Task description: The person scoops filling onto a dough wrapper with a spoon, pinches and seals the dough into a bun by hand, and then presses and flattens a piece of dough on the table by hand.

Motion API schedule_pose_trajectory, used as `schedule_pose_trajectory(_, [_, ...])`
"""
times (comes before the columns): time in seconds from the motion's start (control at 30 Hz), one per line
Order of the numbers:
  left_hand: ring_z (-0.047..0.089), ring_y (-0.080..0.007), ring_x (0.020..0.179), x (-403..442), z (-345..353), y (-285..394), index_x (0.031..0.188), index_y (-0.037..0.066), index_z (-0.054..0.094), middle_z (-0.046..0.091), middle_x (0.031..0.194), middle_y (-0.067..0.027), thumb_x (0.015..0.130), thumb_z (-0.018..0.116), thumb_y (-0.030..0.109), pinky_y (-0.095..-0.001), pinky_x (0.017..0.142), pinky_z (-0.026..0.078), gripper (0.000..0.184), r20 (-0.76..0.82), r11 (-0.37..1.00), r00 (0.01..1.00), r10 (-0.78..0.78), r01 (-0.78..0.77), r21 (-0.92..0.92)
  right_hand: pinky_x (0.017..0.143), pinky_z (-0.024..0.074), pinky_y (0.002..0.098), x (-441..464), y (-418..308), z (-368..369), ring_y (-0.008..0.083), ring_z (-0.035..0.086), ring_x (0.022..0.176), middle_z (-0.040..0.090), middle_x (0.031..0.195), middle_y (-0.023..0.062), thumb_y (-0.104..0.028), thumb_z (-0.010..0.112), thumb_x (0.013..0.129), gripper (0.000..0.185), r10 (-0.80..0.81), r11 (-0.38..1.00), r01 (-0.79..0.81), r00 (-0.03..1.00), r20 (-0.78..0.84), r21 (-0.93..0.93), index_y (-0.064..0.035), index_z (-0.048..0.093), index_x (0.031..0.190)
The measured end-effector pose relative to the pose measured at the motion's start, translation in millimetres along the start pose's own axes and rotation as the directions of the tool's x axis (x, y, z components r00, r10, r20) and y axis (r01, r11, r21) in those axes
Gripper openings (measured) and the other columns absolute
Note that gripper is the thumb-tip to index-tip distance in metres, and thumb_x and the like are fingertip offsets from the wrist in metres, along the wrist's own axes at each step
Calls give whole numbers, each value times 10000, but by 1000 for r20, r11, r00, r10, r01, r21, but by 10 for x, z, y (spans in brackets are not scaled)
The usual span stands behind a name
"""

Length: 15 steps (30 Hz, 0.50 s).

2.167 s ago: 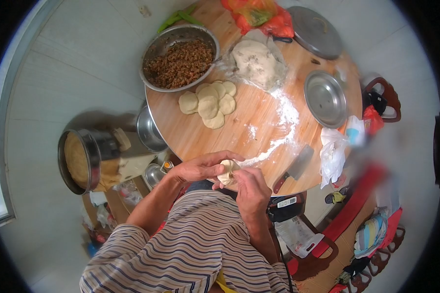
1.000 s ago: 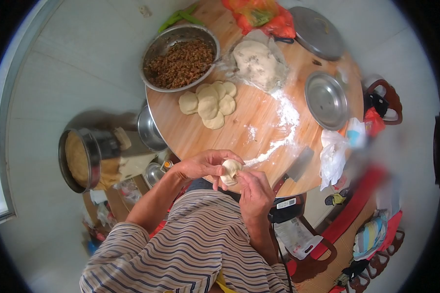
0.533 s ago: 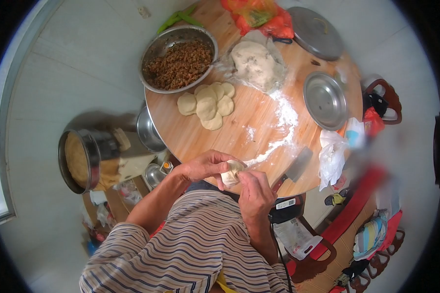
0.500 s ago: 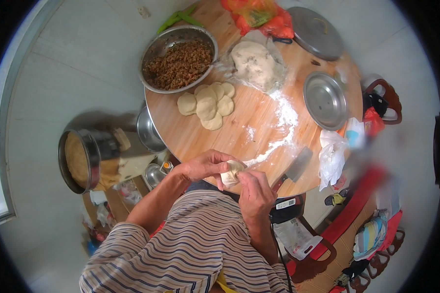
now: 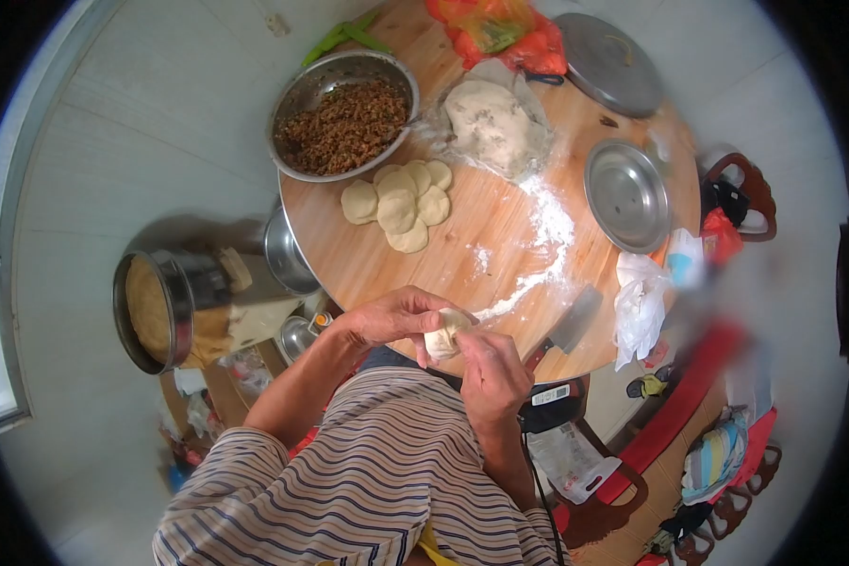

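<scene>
At the near edge of the round wooden table, my left hand cups a pale bun of gathered dough. My right hand pinches the bun's pleated edge from the right, fingertips together. Beyond my hands lies a cluster of flat dough wrappers, partly overlapping. Behind them stands a steel bowl of minced brown filling. A large lump of dough rests on plastic at the table's far side. Whatever is inside the bun is hidden.
White flour streaks the table. A cleaver lies by the right edge, near my right hand. Further right are a steel dish, a round lid and a white plastic bag. A large pot stands at left.
My right fingers have shifted slightly along the bun's pleated edge. The bun stays in my left hand, and the things on the table look the same.
</scene>
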<state>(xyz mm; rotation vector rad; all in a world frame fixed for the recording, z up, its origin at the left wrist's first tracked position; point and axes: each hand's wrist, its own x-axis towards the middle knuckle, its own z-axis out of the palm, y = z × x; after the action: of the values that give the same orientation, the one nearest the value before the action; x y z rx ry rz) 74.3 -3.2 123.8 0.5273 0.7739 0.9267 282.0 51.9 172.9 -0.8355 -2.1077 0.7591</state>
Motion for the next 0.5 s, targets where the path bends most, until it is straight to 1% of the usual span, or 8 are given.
schedule_pose_trajectory(0.13, [738,-181,928,13,-8,-27,1404,-20,607,741,1135,-111,941,729,494,-344,703,661,702,-8,1000,1000,9,-9,-8,655,577,360,-9,13,-8,263,731,786,702,896,85,66,738,827,218,-10,1000,10,1000,1,-1,-66,774,996])
schedule_pose_trajectory(0.23, [739,-180,920,16,-15,-27,1402,-19,609,741,1131,-110,950,715,501,-345,698,660,697,15,1000,1000,8,-8,-21,653,577,363,-13,19,0,262,730,783,700,900,86,70,738,823,233,-22,1000,22,1000,-7,-1,-66,770,1009])
schedule_pose_trajectory(0.37, [741,-183,902,4,2,-24,1397,-24,610,741,1115,-111,961,696,515,-341,689,658,698,4,1000,1000,20,-20,-3,650,574,356,-23,37,-3,257,730,786,701,900,83,60,739,837,221,-31,1000,31,999,18,2,-70,766,1013])
schedule_pose_trajectory(0.43, [717,-177,837,-30,40,49,1308,-15,681,736,970,-91,927,697,611,-281,642,614,733,-17,998,1000,1,0,68,650,573,351,-53,41,18,254,731,786,702,903,80,40,754,844,216,97,994,-100,993,72,46,-65,763,1033])
schedule_pose_trajectory(0.47, [717,-177,837,-41,6,45,1308,-15,681,736,970,-91,927,697,611,-281,642,614,733,-18,998,1000,1,0,67,650,573,351,-49,32,13,254,731,786,702,903,80,40,754,844,216,97,994,-100,993,73,46,-65,763,1033])
schedule_pose_trajectory(0.5, [730,-183,841,-51,-42,41,1348,-27,645,737,1016,-108,947,691,573,-300,648,633,723,18,997,999,-29,28,68,649,573,351,5,-21,-9,250,730,784,699,900,78,34,759,846,218,66,997,-68,994,88,19,-61,763,1042])
